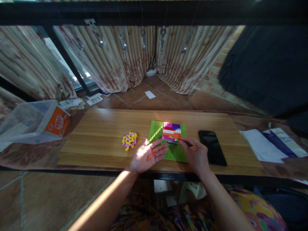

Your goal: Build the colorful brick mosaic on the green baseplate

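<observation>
My left hand (147,156) is palm up with its fingers stretched out, and a few small orange bricks (154,151) lie loose on it. Its fingertips reach over the green studded baseplate (176,154). On that plate stands a block built of bricks (171,131), its top patterned in pink, red, white, purple and orange. My right hand (195,153) pinches at the block's near right corner. What its fingertips hold, if anything, is too small and hidden to make out. To the left lies a pile of loose yellow and pink bricks (130,140).
A black phone (212,147) lies on the wooden board (96,134), right of my right hand. Papers (264,146) are at the far right. A clear plastic bin (31,120) with an orange label stands at the left. Curtains (115,61) hang behind.
</observation>
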{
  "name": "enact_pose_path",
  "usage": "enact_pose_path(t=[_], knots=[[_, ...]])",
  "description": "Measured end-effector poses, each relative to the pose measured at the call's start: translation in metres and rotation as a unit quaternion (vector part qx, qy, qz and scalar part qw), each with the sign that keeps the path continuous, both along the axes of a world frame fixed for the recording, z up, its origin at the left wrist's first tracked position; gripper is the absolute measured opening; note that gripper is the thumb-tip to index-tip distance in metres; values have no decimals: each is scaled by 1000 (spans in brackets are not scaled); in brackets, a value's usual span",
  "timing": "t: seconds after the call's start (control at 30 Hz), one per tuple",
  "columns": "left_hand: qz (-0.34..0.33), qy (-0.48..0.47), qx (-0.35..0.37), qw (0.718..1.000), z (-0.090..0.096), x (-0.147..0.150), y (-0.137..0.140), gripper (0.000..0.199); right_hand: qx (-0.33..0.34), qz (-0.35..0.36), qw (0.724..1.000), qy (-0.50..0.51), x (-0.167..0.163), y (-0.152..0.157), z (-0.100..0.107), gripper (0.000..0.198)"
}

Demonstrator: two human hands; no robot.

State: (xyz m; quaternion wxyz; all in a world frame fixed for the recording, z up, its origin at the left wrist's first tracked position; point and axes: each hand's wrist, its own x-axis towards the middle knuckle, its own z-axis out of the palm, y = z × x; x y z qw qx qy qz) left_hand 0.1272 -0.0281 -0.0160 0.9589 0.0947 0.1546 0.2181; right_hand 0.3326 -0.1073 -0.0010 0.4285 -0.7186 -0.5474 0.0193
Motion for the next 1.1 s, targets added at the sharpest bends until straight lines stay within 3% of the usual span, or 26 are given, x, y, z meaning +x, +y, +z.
enact_pose_path(t=[0.27, 0.5, 0.6, 0.97, 1.1], knots=[[-5, -1, 3, 1000, 1, 0, 1, 64, 7, -25, 981, 192, 2, 9, -3, 24], [2, 10, 9, 1000, 2, 1, 0, 64, 20, -2, 908, 418, 4, 14, -10, 27], [3, 16, 12, 1000, 3, 1, 0, 63, 26, -10, 896, 444, 3, 15, -9, 27], [-4, 12, 19, 1000, 3, 0, 0, 63, 21, -24, 890, 455, 0, 19, -7, 26], [-5, 13, 18, 1000, 3, 1, 0, 63, 16, -31, 873, 487, 0, 19, -4, 27]])
